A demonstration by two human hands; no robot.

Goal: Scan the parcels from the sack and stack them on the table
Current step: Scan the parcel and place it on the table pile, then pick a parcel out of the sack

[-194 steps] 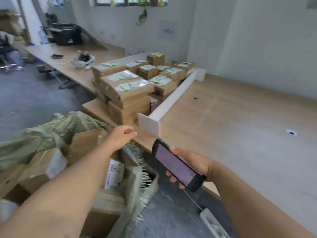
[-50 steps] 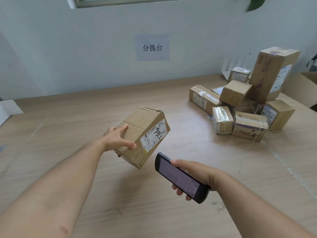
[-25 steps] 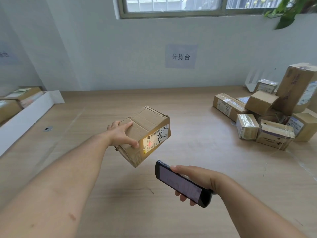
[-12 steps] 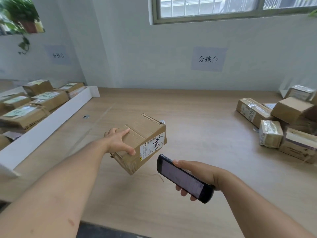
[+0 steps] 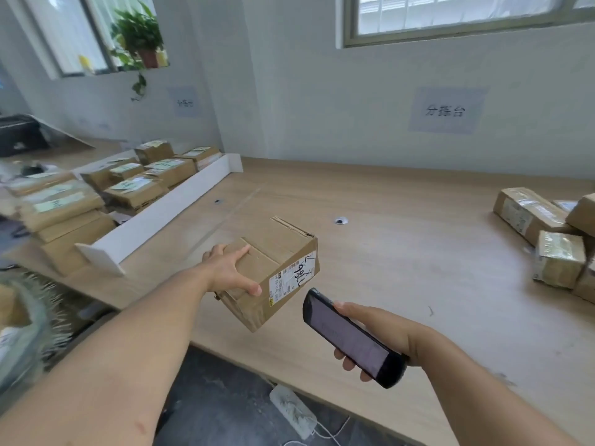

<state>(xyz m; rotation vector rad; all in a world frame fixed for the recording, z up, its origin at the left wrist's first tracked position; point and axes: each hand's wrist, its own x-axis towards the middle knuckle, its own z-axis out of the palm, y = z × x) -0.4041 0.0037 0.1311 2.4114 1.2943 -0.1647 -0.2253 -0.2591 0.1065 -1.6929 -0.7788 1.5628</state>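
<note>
One wide-angle camera sits on the person's head at the near edge of the pale wooden table point(image 5: 418, 268), facing forward and down across it. The white wall point(image 5: 322, 107) stands well back at 12 o'clock. The left hand point(image 5: 230, 272) on a brown cardboard box point(image 5: 283, 246) and the right hand point(image 5: 383, 329) round a black handheld scanner point(image 5: 347, 336) sit close under the lens. The forearms enter from 7 and 5 o'clock. Dark floor point(image 5: 219, 397) shows at 6 o'clock.

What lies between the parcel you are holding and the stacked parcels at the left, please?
In the head view, a white divider stands on the table between the held parcel and those stacks.
</note>
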